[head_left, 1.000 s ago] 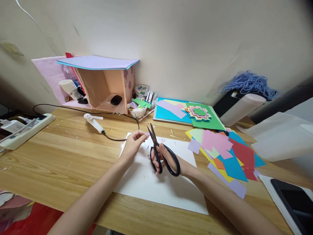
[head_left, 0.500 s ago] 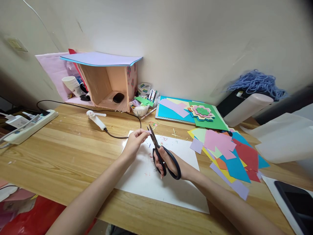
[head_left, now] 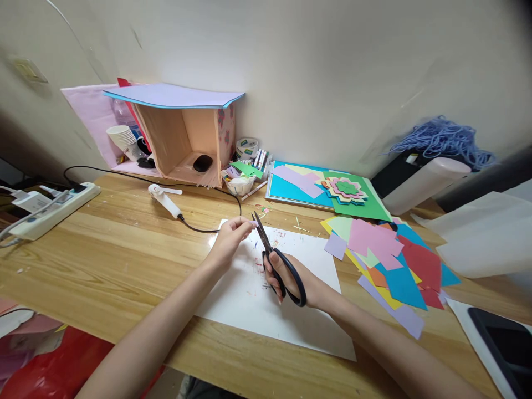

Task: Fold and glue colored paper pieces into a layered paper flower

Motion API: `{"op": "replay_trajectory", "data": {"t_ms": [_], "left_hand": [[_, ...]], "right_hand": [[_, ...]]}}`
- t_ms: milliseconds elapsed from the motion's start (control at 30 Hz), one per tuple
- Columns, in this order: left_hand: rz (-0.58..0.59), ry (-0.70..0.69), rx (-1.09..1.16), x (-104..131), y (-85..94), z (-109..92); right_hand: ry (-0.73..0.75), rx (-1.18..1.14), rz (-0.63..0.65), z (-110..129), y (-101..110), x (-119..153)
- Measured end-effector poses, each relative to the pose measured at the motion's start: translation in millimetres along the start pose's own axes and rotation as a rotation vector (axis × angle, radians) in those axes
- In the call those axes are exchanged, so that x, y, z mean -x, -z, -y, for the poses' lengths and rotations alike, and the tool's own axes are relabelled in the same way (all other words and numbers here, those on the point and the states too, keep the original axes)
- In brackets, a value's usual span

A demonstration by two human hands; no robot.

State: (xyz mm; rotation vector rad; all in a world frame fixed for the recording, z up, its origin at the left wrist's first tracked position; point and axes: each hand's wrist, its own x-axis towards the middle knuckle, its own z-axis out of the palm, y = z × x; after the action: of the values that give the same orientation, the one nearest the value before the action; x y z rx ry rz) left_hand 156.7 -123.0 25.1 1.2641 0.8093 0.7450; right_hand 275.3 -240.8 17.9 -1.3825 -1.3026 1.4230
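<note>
Black-handled scissors (head_left: 291,271) are in my right hand (head_left: 288,277), its fingers through the loops. The blades point up and away, only slightly apart at the tips. My left hand (head_left: 230,238) is closed in a pinch on a small piece of light purple paper (head_left: 253,223), most of it hidden by the fingers. The blades meet the paper right at the fingertips. Below both hands lies a white sheet (head_left: 307,327) with coloured marks on it.
Coloured paper pieces (head_left: 378,244) overlap at the right. Behind stand a layered paper flower (head_left: 344,189), a small bowl of scraps (head_left: 240,184) and an open box (head_left: 166,138). A white glue gun (head_left: 166,202) with a black cord and a power strip (head_left: 58,210) are at left.
The scissor blades have closed a little, and the handle loops have drawn nearer each other. The left hand keeps its pinch. The whole view has shifted slightly.
</note>
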Motion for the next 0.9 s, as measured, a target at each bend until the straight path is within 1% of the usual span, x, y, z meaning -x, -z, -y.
{"op": "replay_trajectory", "data": {"t_ms": [133,233,367,500,633,733,800,900], "left_hand": [[0.027,0.016,0.006,-2,2.2,1],[0.065,0.056,0.016,-3,4.6,-1],[0.133,0.109,0.012,-6,11.0,-6],[0.15,0.139,0.012,-8,17.4,-10],[0.167,0.144,0.019,-9,18.3,-12],[0.176,0.121,0.022,-9,15.7,-9],[0.18,0.101,0.023,-8,13.2,-7],[0.2,0.082,0.015,-4,8.4,-3]], "right_hand": [[-0.005,0.01,0.002,-2,1,0],[-0.023,0.028,0.003,-1,3,1],[-0.05,0.064,0.006,4,6,4],[-0.06,0.111,-0.001,9,9,6],[-0.043,0.085,-0.094,8,13,2],[-0.02,-0.02,-0.16,9,16,-4],[-0.003,-0.081,-0.229,11,18,-7],[0.083,-0.036,-0.32,15,21,-10]]}}
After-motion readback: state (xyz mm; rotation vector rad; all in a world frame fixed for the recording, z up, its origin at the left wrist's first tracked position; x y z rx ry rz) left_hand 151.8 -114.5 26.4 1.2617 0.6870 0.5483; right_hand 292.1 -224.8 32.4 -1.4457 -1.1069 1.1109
